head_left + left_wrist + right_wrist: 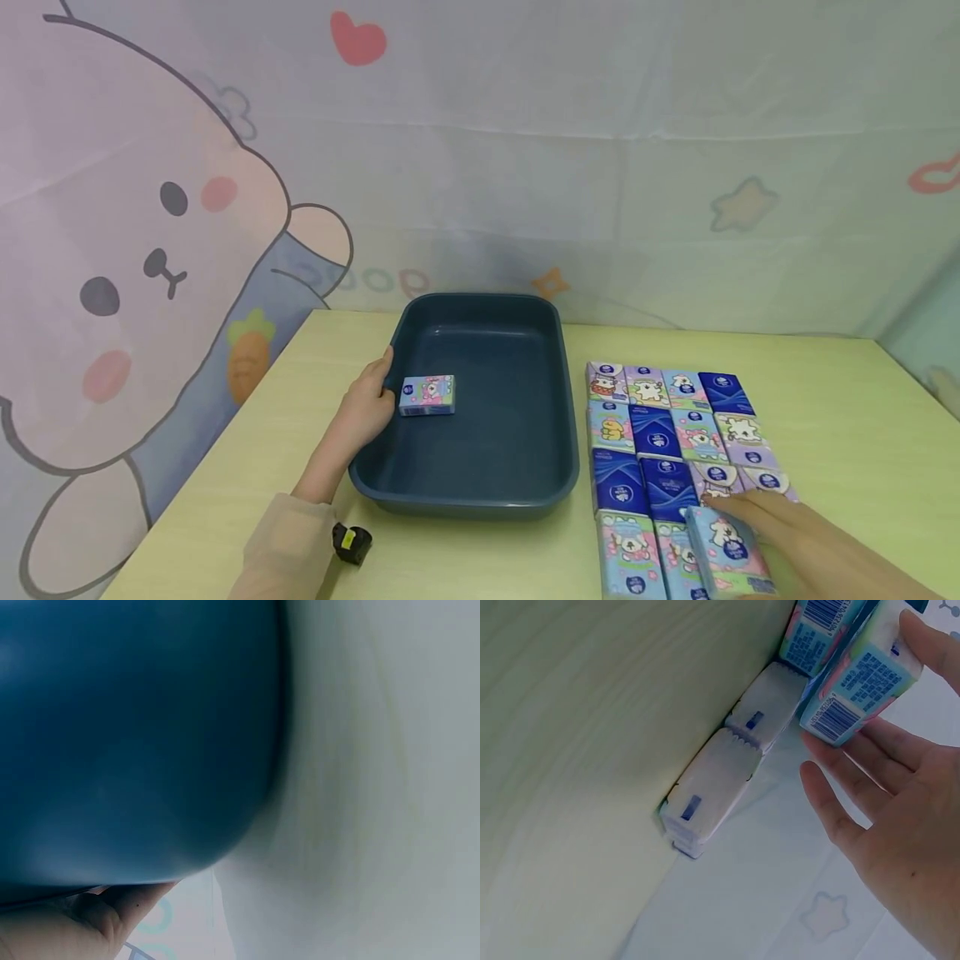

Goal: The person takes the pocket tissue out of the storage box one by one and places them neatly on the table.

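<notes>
A deep blue plastic basin (495,450) stands on the table, and my left hand (367,408) grips its left rim. Inside it, against the left wall, lies one small pink-and-blue tissue pack (427,395). At the lower right, my right hand (783,521) holds a light blue tissue pack (726,550) with a cartoon bear, raised over the front right corner of the laid-out packs. Thumb and fingertips pinch this pack by its sides in the right wrist view, its barcode end showing. The left wrist view shows mostly the basin's outer wall (135,750).
To the right of the basin, several tissue packs (651,429) lie in close rows, some dark blue, others pastel with cartoons. A small black object with a yellow mark (351,543) sits by the left sleeve. Behind the table (847,433) hangs a printed cloth (600,167).
</notes>
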A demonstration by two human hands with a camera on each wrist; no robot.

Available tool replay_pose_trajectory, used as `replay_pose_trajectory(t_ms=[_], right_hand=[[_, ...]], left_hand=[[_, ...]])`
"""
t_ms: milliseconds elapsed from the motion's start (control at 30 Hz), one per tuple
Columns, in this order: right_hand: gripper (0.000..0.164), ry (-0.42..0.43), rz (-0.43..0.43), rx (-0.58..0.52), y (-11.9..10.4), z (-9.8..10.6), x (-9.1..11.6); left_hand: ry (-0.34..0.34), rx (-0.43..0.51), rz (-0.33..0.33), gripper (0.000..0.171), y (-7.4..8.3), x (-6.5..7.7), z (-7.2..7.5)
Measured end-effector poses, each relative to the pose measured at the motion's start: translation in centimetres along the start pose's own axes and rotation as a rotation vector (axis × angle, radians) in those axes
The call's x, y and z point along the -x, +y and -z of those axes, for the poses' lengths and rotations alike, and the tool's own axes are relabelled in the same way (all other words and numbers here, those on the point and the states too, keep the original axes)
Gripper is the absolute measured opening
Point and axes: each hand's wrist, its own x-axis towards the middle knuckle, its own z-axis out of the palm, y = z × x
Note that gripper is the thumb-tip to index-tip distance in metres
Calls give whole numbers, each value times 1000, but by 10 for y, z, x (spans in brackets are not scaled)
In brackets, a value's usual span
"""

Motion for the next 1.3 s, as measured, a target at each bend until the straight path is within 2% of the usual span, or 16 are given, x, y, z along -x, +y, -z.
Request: replay_pose_trajectory(t_ms=[233,367,700,933,1067,1300], right_hand=[[102,41,1,60,5,-8,4],[98,4,-11,48,13,-11,5],[93,-13,-30,14,27,-16,9],[93,6,-11,6,31,-20,11],[97,11,-3,49,29,-22,9],[105,27,-53,163,22,-31,7]], left_hand=[[4,-1,-10,59,-2,0,0],[5,1,-10,59,-2,-1,0],[5,1,-8,59,-2,-1,1],[2,9,-12,59,-1,0,1],[3,11,-16,59,-1,0,1],[7,9,-21,59,0,0,1]])
